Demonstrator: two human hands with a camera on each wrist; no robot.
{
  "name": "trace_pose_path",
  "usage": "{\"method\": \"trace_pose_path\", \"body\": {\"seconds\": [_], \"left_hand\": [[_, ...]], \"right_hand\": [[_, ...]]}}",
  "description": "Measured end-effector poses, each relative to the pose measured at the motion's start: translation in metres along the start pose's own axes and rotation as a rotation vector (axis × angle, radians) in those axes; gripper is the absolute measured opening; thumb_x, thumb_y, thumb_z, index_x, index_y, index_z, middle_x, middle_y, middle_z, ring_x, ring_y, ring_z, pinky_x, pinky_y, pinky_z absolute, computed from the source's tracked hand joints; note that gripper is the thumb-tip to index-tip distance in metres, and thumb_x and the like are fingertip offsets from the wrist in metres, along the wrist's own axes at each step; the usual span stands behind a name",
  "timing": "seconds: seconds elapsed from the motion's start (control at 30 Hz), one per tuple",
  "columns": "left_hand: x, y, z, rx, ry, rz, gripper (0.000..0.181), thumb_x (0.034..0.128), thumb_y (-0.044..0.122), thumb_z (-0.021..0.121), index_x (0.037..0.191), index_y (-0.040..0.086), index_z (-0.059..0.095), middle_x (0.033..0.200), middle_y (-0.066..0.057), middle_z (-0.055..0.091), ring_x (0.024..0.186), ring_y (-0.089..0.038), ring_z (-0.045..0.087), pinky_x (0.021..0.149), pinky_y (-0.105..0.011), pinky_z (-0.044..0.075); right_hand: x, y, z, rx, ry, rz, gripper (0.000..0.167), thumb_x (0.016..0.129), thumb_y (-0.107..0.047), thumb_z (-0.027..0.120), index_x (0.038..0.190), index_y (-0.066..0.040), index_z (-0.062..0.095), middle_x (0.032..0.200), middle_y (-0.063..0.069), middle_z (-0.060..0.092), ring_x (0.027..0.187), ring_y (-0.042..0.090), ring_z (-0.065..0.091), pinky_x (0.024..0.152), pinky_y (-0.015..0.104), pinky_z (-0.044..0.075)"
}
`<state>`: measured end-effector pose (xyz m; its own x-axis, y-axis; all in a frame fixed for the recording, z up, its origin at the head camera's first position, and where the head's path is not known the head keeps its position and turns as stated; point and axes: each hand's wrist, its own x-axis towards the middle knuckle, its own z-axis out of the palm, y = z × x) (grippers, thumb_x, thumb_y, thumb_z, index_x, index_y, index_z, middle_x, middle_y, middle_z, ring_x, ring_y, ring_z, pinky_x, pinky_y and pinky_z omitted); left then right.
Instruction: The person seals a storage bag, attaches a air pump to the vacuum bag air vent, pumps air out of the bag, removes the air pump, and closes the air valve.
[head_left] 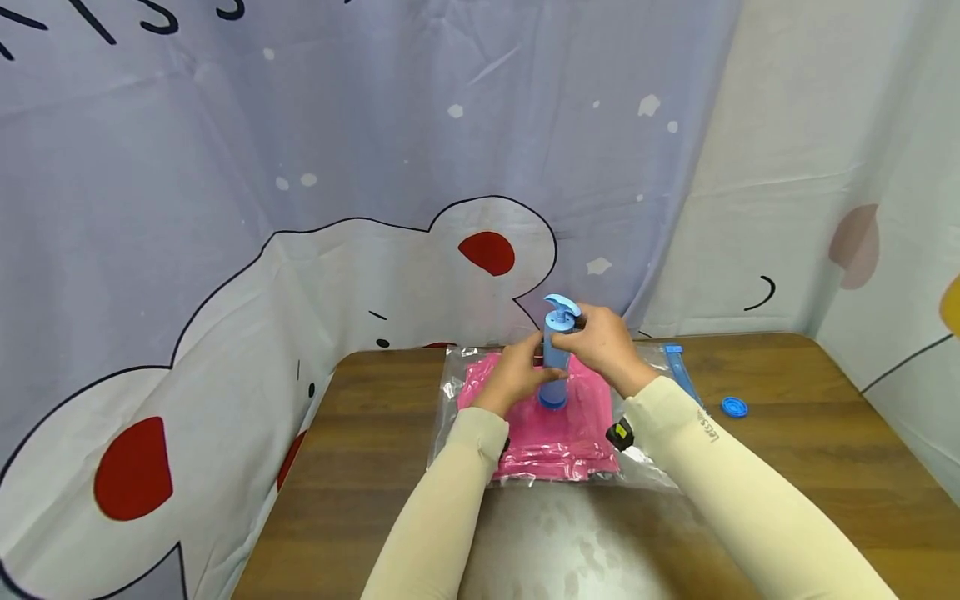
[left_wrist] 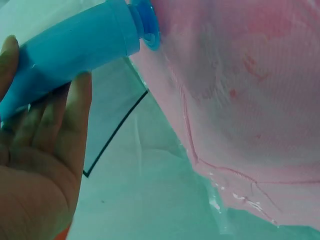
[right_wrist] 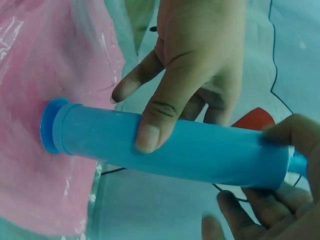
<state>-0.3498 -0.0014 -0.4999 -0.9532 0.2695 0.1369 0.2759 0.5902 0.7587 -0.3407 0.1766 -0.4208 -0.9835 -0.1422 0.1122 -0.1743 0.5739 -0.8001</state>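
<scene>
A blue hand pump (head_left: 553, 354) stands upright on a clear plastic storage bag (head_left: 441, 425) with a folded pink garment (head_left: 555, 442) inside. My left hand (head_left: 517, 377) holds the pump's lower barrel, thumb on one side and fingers on the other. Higher up, just below the light-blue handle (head_left: 562, 305), my right hand (head_left: 606, 343) grips the barrel. In the right wrist view, the flared base (right_wrist: 50, 125) of the pump meets the bag. The left wrist view shows the barrel (left_wrist: 75, 45) between the left thumb and fingers.
A round blue cap (head_left: 734, 407) lies on the wooden table (head_left: 382, 450), right of the bag. A blue strip (head_left: 681, 375) lies along the bag's right side. Behind the table hangs a printed cloth (head_left: 375, 292).
</scene>
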Motion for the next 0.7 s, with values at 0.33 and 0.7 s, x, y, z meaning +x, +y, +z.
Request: {"method": "trace_pose_path", "body": {"seconds": [0.33, 0.7], "left_hand": [[0.002, 0.008, 0.012, 0.287, 0.16, -0.04, 0.071, 0.0946, 0.037, 0.095, 0.153, 0.014, 0.063, 0.133, -0.012, 0.085, 0.122, -0.028, 0.083, 0.104, -0.045, 0.068], [0.003, 0.006, 0.014, 0.281, 0.166, -0.067, 0.077, 0.0915, 0.036, 0.098, 0.156, 0.017, 0.06, 0.134, -0.009, 0.084, 0.119, -0.027, 0.083, 0.101, -0.047, 0.068]], "right_hand": [[0.001, 0.0, 0.006, 0.041, 0.019, 0.052, 0.082, 0.102, -0.049, 0.084, 0.157, 0.001, 0.051, 0.155, 0.025, 0.067, 0.144, 0.043, 0.067, 0.119, 0.058, 0.057], [0.007, 0.002, 0.007, -0.134, 0.138, -0.029, 0.063, 0.099, -0.044, 0.085, 0.134, 0.005, 0.067, 0.134, 0.027, 0.078, 0.121, 0.044, 0.075, 0.103, 0.057, 0.064]]}}
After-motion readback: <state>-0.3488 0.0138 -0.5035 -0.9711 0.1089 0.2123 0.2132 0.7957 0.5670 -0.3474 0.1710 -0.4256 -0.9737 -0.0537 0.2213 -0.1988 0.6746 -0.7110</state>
